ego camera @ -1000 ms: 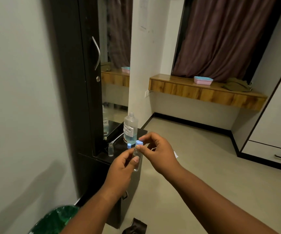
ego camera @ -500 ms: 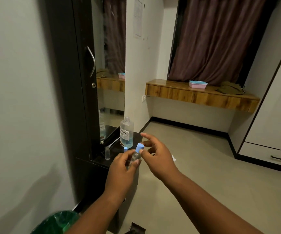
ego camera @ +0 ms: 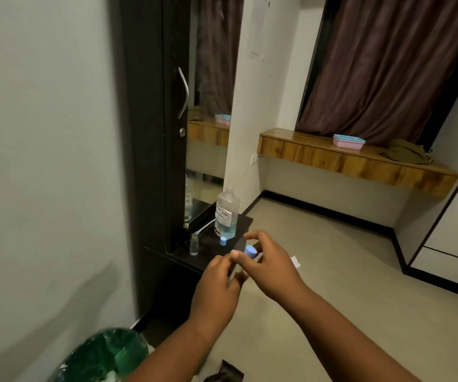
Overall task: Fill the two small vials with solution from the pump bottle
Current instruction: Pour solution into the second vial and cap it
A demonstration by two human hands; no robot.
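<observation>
Vial (ego camera: pixel 237 268) held just in front of the cabinet ledge (ego camera: pixel 245 220), pinched in the left hand (ego camera: pixel 217 282) between thumb and curled fingers, body mostly hidden behind them. Blue cap (ego camera: pixel 250 251) at its top, nipped by the right hand (ego camera: pixel 270 267) with thumb and forefinger, other fingers lifted clear; probably being screwed on or off, though cannot tell which, nor whether the cap is seated, since blurred. Held out over the floor rather than on the ledge, likely so both hands can twist against each other.

Second vial (ego camera: pixel 194 244) upright on the ledge, uncapped, well apart from the hands, apparently clear inside; fill level too small to judge. Loose cap (ego camera: pixel 223 240) lying just in front of the bottle (ego camera: pixel 226 213), close at hand for that vial. Bottle upright with pump removed, neck open, blue solution low in its base. White tube (ego camera: pixel 203 230), perhaps the pump stem, resting beside it.
</observation>
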